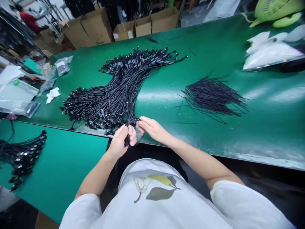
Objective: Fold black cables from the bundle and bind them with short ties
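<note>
My left hand (122, 140) is closed around a folded black cable (130, 122) at the near edge of the green table (166, 92). My right hand (151, 127) pinches the same cable's loop from the right, fingers pressed together. Just beyond my hands spreads a large pile of black cables with connectors (119, 86), fanning out to the left and to the far side. A smaller heap of thin black ties (212, 95) lies to the right of it.
A second green surface (66, 159) at lower left carries another cable bundle (23, 156). Clear plastic bags (16, 95) lie at the far left, white bags (269, 52) at the far right. Cardboard boxes (143, 25) stand behind the table. A person in red (28, 19) is far back.
</note>
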### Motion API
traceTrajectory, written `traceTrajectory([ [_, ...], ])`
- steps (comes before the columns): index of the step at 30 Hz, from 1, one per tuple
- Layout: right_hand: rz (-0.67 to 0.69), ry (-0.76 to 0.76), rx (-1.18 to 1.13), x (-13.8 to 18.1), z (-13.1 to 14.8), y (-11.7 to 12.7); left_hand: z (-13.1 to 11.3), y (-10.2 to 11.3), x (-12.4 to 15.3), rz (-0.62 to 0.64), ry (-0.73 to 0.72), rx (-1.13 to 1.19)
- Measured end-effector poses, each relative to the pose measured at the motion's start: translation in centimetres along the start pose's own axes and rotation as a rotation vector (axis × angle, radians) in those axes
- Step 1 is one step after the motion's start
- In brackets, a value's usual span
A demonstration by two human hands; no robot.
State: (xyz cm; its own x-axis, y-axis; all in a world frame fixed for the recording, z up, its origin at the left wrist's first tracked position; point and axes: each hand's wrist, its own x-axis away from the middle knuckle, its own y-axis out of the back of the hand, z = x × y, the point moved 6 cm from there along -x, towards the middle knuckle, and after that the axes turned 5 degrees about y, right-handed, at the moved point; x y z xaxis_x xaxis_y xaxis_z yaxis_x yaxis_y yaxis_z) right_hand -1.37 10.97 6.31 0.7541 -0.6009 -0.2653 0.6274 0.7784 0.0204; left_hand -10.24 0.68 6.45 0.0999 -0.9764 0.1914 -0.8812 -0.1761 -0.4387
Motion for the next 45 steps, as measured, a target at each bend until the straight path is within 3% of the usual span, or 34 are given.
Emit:
traceTrajectory([
  [4, -0.24, -0.118, -0.34, 0.9, -2.3, -1.1, 2.3, -0.1, -0.7, -0.087, 0.048, 0.056],
  [8, -0.249, -0.296, -0.693, 0.9, -2.7, -2.8, 3.3, 0.9, -0.5, -0.226, -0.069, -0.039],
  [10, -0.281, -0.289, -0.71, 1.1, -2.3, -3.2, 3.3, 1.3, -0.5, -0.226, -0.087, -0.215],
  [14, -0.493, -0.048, -0.426, 2.4, -0.8, -2.6, 3.1, 1.4, -0.8, -0.096, -0.054, -0.545],
  [16, -0.439, 0.005, -0.384, 2.8, -0.2, -3.2, 3.5, 1.2, -0.9, -0.007, -0.004, -0.581],
  [19, -0.285, -0.054, -0.559, 2.9, 0.3, -4.0, 4.8, 0.3, -0.6, 0.116, 0.072, -0.511],
  [22, -0.181, -0.194, -0.764, 2.3, 0.6, -4.3, 6.2, -1.4, 0.4, 0.211, 0.17, -0.243],
  [25, -0.15, -0.235, -0.791, 1.5, 0.7, -3.4, 6.6, -2.7, 1.4, 0.18, 0.272, 0.106],
  [27, -0.199, -0.135, -0.608, 1.1, 0.9, -1.5, 6.3, -2.8, 1.7, 0.115, 0.321, 0.223],
  [30, -0.182, 0.193, 0.022, 1.6, 2.5, 1.4, 5.8, -1.9, 1.5, 0.042, 0.373, 0.204],
  [33, 0.174, 0.541, 0.723, 3.8, 3.0, 0.7, 5.5, -0.6, 1.2, 0.046, 0.431, 0.032],
  [35, 0.421, 0.643, 1.031, 5.7, 1.8, -0.4, 5.4, -0.4, 1.2, 0.125, 0.48, -0.192],
  [39, 0.633, 0.595, 1.239, 8.1, 0.0, -1.0, 5.0, -0.9, 1.6, 0.268, 0.513, -0.556],
  [42, 0.647, 0.521, 1.219, 8.3, 0.3, -0.4, 5.5, -1.6, 1.5, 0.313, 0.602, -0.421],
  [45, 0.551, 0.484, 1.231, 7.4, 1.0, 1.1, 6.6, -1.7, 0.6, 0.224, 0.708, -0.138],
])
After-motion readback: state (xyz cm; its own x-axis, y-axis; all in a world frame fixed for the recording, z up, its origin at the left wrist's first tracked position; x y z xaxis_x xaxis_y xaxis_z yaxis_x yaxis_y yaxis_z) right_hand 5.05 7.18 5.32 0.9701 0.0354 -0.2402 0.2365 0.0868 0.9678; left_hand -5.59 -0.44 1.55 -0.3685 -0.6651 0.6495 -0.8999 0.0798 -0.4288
